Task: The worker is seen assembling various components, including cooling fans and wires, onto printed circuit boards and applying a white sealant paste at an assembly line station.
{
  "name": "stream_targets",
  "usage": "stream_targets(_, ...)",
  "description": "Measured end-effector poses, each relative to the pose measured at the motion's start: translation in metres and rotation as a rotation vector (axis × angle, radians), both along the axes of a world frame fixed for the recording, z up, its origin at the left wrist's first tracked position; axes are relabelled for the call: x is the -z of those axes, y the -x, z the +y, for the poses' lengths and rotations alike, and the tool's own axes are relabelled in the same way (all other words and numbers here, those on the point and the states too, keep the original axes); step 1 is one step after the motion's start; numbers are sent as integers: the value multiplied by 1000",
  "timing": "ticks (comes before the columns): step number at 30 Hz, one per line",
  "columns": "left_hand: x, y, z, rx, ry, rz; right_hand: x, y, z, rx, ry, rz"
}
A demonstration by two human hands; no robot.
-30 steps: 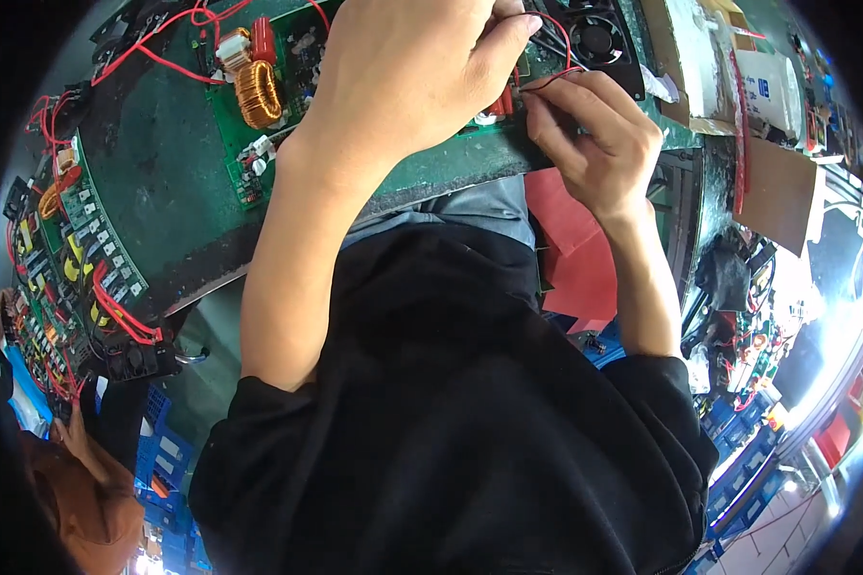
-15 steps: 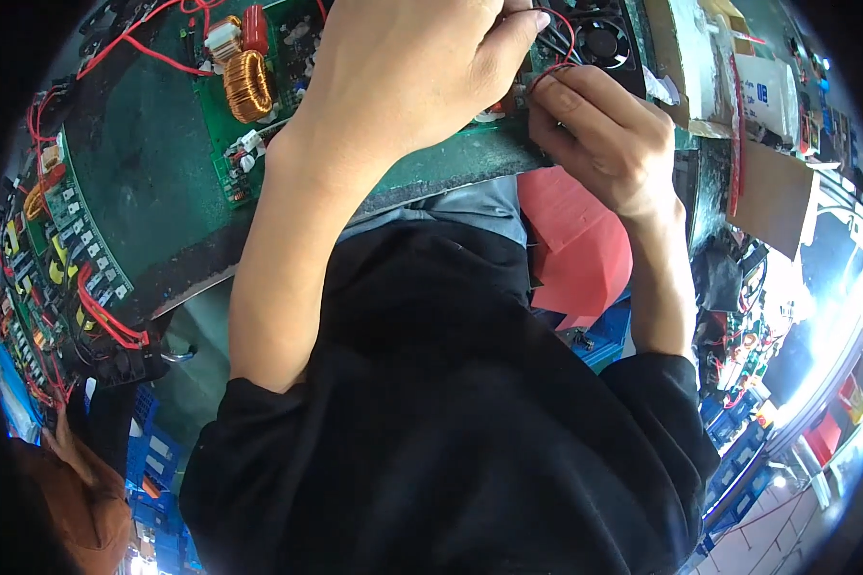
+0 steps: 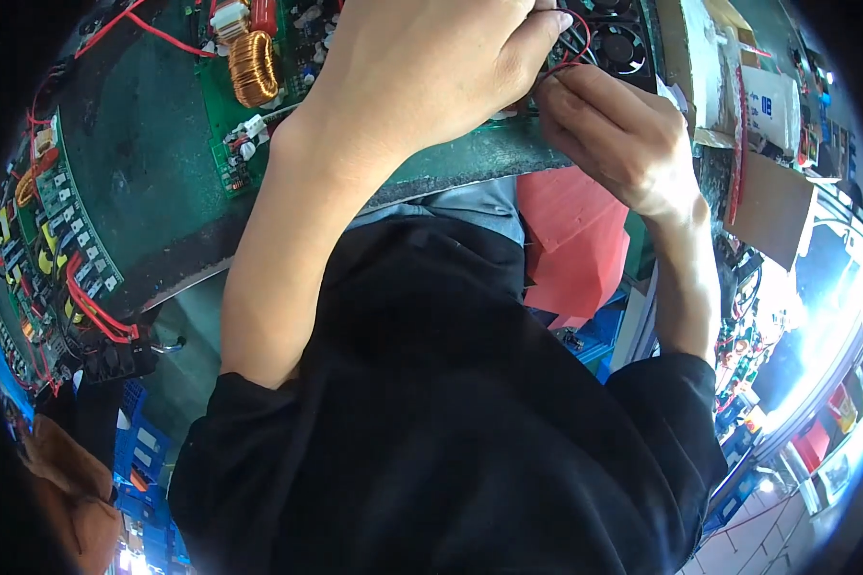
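At the far edge of the workbench, my left hand (image 3: 441, 72) reaches over a green circuit board (image 3: 228, 125), its back covering much of the board. Its thumb and finger are closed in a pinch beside a thin red-and-black fan wire (image 3: 586, 36). My right hand (image 3: 621, 132) is also closed, its fingertips pinching the same wire where it loops down. Black cooling fans (image 3: 620, 48) sit just beyond both hands. A copper-wound coil (image 3: 254, 70) stands on the board, left of my left wrist. What lies beneath my left fingers is hidden.
More circuit boards (image 3: 77, 225) with red wires line the left side of the dark green bench (image 3: 153, 182). Cardboard (image 3: 772, 206) and a white package (image 3: 772, 105) stand at the right. Red sheeting (image 3: 575, 240) hangs below the bench edge. A co-worker's brown sleeve (image 3: 72, 470) shows lower left.
The bench, board and fans have shifted slightly within the view. Both hands stay at the wire, with my right hand a little farther right in the picture. The co-worker's arm has moved.
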State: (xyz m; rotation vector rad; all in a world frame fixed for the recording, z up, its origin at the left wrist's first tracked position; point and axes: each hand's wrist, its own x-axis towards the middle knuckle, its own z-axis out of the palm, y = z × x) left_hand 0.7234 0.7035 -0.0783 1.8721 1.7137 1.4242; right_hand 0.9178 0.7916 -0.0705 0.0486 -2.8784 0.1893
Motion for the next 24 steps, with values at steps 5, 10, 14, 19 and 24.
stream_targets(5, -1, 1, 0, 13, -2, 2, -5, 5, 11, -104, -36, -25)
stream_targets(10, 6, 1, 0, -7, -39, 46, -3, 3, 11, -98, 5, -34)
stream_targets(14, 2, 1, 0, -5, -50, 36, 2, 1, 7, -15, 24, 59)
stream_targets(19, 3, 0, 1, 9, -9, 33, 4, 1, 4, 48, 24, 91)
stream_targets(24, -1, -1, 2, 10, 9, 5, 5, -1, 6, 62, 10, 81)
